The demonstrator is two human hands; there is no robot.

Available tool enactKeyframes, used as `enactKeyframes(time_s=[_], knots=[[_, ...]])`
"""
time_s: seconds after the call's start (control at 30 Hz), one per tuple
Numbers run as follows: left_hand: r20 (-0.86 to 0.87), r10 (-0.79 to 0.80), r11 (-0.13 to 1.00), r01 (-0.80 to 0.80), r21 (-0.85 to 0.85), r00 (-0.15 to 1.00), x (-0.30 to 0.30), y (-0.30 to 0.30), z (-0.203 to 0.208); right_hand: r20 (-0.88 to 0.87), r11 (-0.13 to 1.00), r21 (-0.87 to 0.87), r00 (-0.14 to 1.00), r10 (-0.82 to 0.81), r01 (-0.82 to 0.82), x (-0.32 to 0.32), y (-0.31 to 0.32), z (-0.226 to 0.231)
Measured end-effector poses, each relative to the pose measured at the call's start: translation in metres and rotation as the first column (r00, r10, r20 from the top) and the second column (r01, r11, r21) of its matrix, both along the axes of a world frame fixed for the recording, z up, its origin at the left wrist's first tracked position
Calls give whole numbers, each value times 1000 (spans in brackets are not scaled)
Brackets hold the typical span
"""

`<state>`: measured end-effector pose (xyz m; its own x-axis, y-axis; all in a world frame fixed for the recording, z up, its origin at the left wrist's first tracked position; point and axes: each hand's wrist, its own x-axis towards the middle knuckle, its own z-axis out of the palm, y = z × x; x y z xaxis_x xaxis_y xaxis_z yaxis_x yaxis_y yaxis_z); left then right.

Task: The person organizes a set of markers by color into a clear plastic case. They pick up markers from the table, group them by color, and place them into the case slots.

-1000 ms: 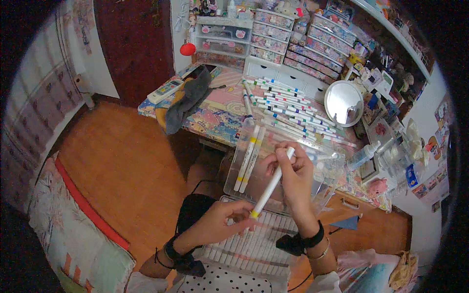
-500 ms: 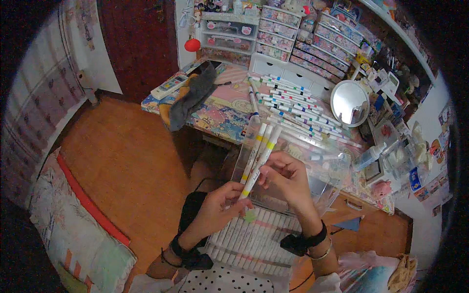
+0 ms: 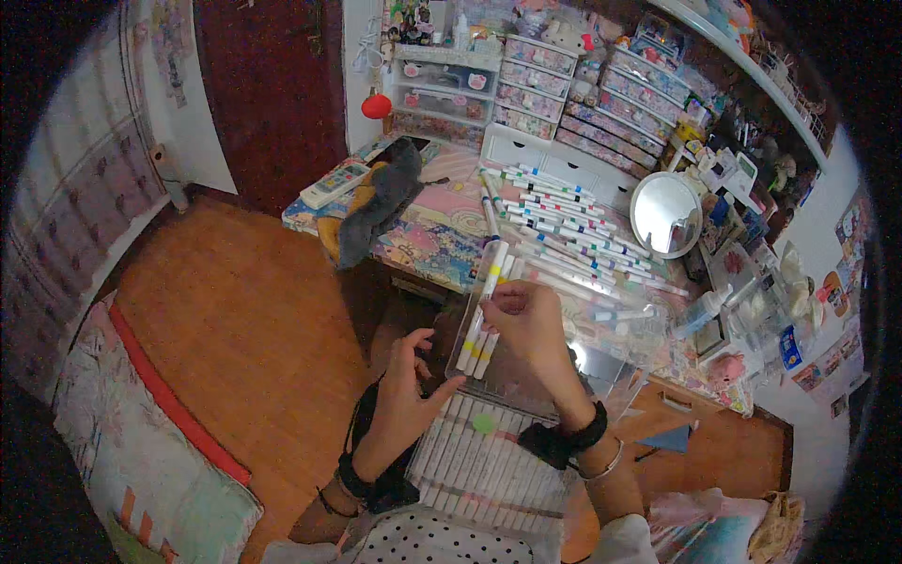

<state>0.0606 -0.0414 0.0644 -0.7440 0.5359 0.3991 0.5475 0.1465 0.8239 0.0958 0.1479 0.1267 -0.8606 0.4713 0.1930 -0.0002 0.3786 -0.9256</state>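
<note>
A few white markers with yellow bands (image 3: 473, 346) lie along the left side of a clear plastic box (image 3: 611, 399). My right hand (image 3: 531, 324) reaches over the box, its fingers closed on one of these markers. Left of the box, my left hand (image 3: 404, 399) is open and empty, thumb stretched toward the box's near corner and fingers spread. Below the box, on my lap, rests a clear case (image 3: 489, 461) packed with rows of white markers; a round green spot (image 3: 484, 423) shows on it.
On the patterned desk (image 3: 423, 230) many loose markers (image 3: 564, 211) are spread out. A round mirror (image 3: 665, 214), a grey cloth item (image 3: 381, 202) and a remote control (image 3: 334, 185) are there too. Small drawer units (image 3: 536, 80) stand behind. A bed (image 3: 169, 442) is at the left.
My left hand has let go of the markers and drawn back to the left, opening. The yellow-banded markers have gone down into the box's left side, with my right hand still at them.
</note>
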Motion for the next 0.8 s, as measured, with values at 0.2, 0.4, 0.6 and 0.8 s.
enactKeyframes(time_s=[0.2, 0.4, 0.6, 0.8], knots=[[77, -249, 964, 240, 113, 965, -15, 13, -11, -94, 877, 454, 987, -132, 160, -7, -14, -6], [-25, -130, 991, 129, -17, 991, -19, 26, -6, -176, 870, 452, 976, -127, 195, -6, -21, -10], [36, -126, 991, 127, -36, 991, -19, 29, -3, -147, 883, 440, 983, -107, 162, 2, -27, -7], [-10, -159, 987, 160, 28, 987, -21, 32, -2, -63, 807, 557, 979, -193, 195, 16, -26, -5]])
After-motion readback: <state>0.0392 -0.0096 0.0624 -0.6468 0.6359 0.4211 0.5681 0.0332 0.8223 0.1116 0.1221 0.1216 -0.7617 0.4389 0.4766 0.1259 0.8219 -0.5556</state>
